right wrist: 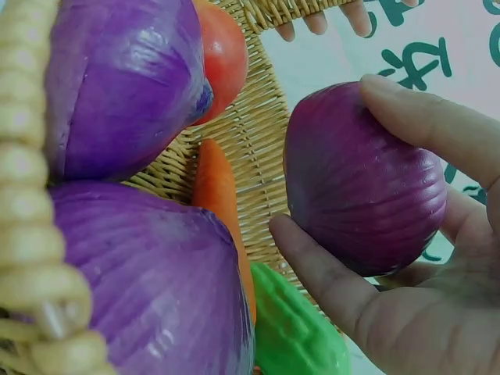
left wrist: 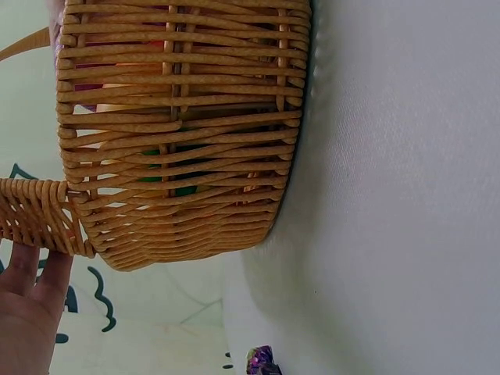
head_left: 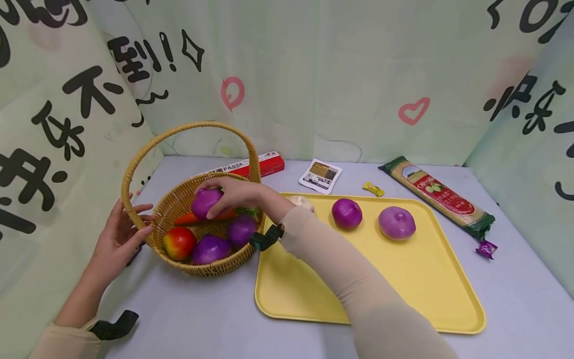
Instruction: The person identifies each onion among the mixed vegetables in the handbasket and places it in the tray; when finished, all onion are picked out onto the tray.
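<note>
My right hand [head_left: 235, 193] holds a purple onion [right wrist: 363, 180] between thumb and fingers, over the inside of a wicker basket [head_left: 204, 269]. On the basket's left side, my left hand [head_left: 118, 239] grips the lower end of its arched handle [head_left: 190, 124]; two of its fingertips show against the weave in the left wrist view. Two more purple onions [head_left: 212, 249] [right wrist: 152, 281] lie in the basket, along with a red-yellow apple [head_left: 179, 243], an orange carrot [right wrist: 215, 180] and a bumpy green vegetable [right wrist: 297, 324], partly hidden.
A yellow tray [head_left: 403, 284] to the right bears two purple onions [head_left: 347, 213] and a whitish bulb [head_left: 301, 202] partly behind my right arm. Behind are a red pasta box [head_left: 271, 163], a white packet [head_left: 320, 176], a yellow candy [head_left: 373, 189], a noodle bag [head_left: 439, 194] and a purple candy [head_left: 486, 249].
</note>
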A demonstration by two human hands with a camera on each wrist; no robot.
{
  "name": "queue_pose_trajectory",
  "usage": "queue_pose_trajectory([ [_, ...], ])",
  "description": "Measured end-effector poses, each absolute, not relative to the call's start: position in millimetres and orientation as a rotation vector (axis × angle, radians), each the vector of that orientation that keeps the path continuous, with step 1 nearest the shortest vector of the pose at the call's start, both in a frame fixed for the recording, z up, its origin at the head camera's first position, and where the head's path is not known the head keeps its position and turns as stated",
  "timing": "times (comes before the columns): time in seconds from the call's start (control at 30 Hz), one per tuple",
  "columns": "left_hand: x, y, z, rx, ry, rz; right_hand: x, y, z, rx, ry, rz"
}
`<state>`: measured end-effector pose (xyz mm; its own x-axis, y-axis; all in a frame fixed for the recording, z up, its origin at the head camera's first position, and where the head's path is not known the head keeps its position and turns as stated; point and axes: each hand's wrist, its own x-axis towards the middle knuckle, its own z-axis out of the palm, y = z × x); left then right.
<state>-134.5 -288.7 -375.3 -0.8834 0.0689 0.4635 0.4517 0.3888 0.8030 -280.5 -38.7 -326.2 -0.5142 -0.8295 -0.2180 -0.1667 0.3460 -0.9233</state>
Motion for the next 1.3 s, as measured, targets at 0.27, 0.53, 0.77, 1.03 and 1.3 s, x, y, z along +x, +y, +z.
queue_pose_trajectory([
  [0.27, -134.0, -288.1, -375.0, -0.446, -2.307, -1.486, -279.2, -27.3, -322.2, -0.930, 2.032, -1.127],
  [0.53, -132.3, -287.8, -374.3, -0.434, -2.320, -1.462, -279.7, -15.2, -318.2, -0.958, 2.023, -1.183],
  [0.77, -132.6, -288.0, -375.5, -0.458, -2.301, -1.495, -280.4, -7.9, -315.5, -0.963, 2.018, -1.202],
  [1.03, -132.8, -289.5, -375.4, -0.440, -2.327, -1.446, -280.0, -0.9, -312.9, -1.005, 2.058, -1.190],
  [1.3, -133.0, -289.5, -375.9, -0.439, -2.323, -1.464, -276.9, 11.3, -310.4, -1.070, 2.098, -1.174],
])
